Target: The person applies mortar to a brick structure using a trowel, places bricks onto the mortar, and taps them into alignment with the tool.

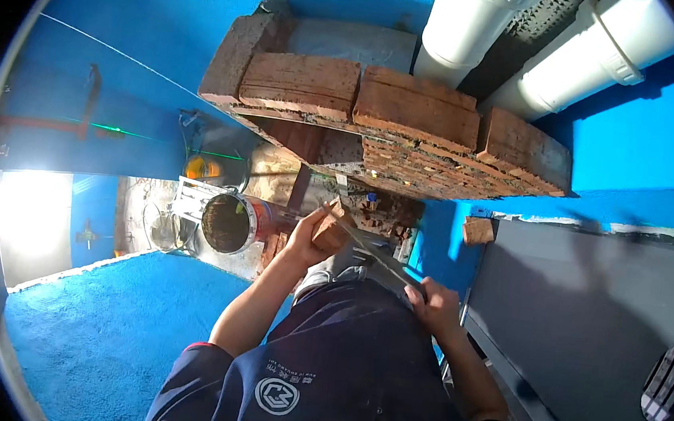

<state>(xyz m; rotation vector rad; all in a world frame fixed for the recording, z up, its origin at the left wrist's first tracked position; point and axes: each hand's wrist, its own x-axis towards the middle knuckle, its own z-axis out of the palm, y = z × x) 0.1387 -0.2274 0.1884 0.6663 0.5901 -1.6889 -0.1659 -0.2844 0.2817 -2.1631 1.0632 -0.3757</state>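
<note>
My left hand [305,238] is closed round a reddish-brown brick [333,233], held in front of my body below the brick wall. My right hand [435,306] grips the handle of a long, thin-bladed masonry tool [379,256]. Its blade slants up and left to the brick, its far end close to my left fingers. Whether the blade touches the brick, I cannot tell. Just beyond stands the part-built brick wall [300,79], its top course laid in a row with mortar on the faces.
Two white pipes [470,22] rise behind the wall. A bucket [228,223] stands left of my left hand. A string line [118,53] runs to the wall's left corner. One brick [479,231] sits by the grey panel [563,286] at right. Blue-coated walls [103,318] surround me.
</note>
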